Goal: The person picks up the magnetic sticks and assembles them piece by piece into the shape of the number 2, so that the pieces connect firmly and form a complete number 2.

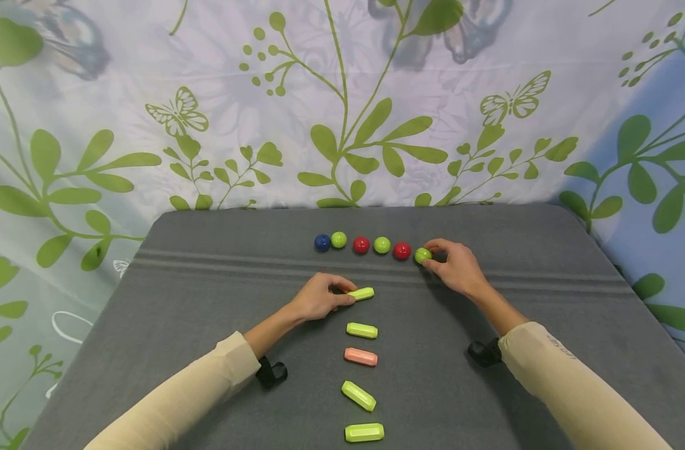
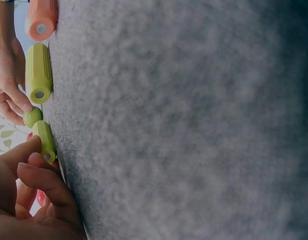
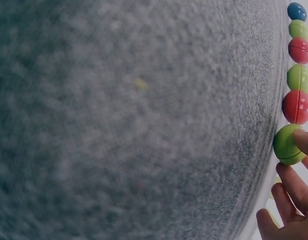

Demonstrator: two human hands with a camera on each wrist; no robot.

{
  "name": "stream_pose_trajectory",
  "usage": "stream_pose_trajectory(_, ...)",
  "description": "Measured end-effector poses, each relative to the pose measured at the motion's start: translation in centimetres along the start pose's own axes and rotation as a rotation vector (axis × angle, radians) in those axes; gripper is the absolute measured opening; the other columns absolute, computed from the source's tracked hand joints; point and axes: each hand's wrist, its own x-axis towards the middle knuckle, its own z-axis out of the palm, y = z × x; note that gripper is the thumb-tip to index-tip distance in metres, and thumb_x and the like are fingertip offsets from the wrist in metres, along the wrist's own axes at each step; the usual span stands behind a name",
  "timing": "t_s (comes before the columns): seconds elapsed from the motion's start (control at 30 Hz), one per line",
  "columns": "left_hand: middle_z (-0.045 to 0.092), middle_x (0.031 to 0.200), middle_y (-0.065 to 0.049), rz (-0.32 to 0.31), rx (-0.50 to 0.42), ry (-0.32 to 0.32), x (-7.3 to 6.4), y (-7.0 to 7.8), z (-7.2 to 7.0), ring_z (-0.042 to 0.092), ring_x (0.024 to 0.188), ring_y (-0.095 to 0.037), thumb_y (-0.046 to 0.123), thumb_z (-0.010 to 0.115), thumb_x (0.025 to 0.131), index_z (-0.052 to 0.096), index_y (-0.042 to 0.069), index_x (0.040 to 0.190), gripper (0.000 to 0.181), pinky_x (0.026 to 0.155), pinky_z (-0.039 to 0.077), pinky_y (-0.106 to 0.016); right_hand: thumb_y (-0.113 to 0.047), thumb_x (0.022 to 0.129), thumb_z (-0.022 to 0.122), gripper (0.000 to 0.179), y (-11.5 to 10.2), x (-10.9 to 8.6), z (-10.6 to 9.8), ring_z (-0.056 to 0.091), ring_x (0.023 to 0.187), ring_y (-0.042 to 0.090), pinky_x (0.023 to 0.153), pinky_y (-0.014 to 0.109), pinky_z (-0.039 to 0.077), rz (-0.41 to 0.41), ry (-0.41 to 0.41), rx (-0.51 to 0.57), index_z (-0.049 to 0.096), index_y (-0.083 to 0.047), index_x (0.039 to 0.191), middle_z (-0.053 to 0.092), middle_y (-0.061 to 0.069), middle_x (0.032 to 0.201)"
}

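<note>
- Here, the left hand [image 1: 322,297] pinches the left end of a yellow-green stick [image 1: 365,293] between thumb and fingers, with only the thickness of the stick between them
- The right hand [image 1: 456,265] has its thumb and fingers drawn in around the rightmost green ball [image 1: 423,256], at the end of a row across the far part of the grey tabletop [image 1: 207,300]
- Leftward from that ball come a red ball [image 1: 402,250], a middle green ball [image 1: 382,245], another red ball [image 1: 361,245], a third green ball [image 1: 339,239] and a blue ball [image 1: 322,242]; whether the last two touch, I cannot tell
- Nearer than the pinched stick, four more lie apart in a column: a yellow-green one [image 1: 362,330], a salmon stick [image 1: 361,356], a slanted yellow-green one [image 1: 359,396] and the nearest yellow-green one [image 1: 364,432]
- Behind the tabletop hangs a curtain [image 1: 224,75] printed with green leaves and butterflies
</note>
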Motion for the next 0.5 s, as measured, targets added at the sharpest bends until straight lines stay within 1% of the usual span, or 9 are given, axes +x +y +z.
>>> stream_pose_trajectory(0.23,0.067,0.099,-0.006,0.018,0.007,-0.002,-0.14,-0.04,0.01,0.057,0.066,-0.011,0.009,0.072,0.091,0.074,0.005,0.111,0.021,0.062,0.05,-0.026,-0.014,0.092,0.072,0.035,-0.07,-0.03,0.15,0.054,0.116,0.047,0.094,0.061,0.038,0.015,0.009,-0.011,0.064,0.002,0.122,0.063,0.028,0.118)
stream_pose_trajectory(0.5,0.067,0.1,-0.006,0.02,0.015,-0.002,-0.21,0.0,0.06,0.057,0.065,-0.011,0.01,0.072,0.091,0.074,0.005,0.111,0.021,0.061,0.049,-0.026,-0.02,0.092,0.073,0.035,-0.35,-0.31,0.13,0.056,0.112,0.044,0.093,0.06,0.04,0.023,0.021,-0.011,0.064,0.001,0.12,0.065,0.025,0.117)
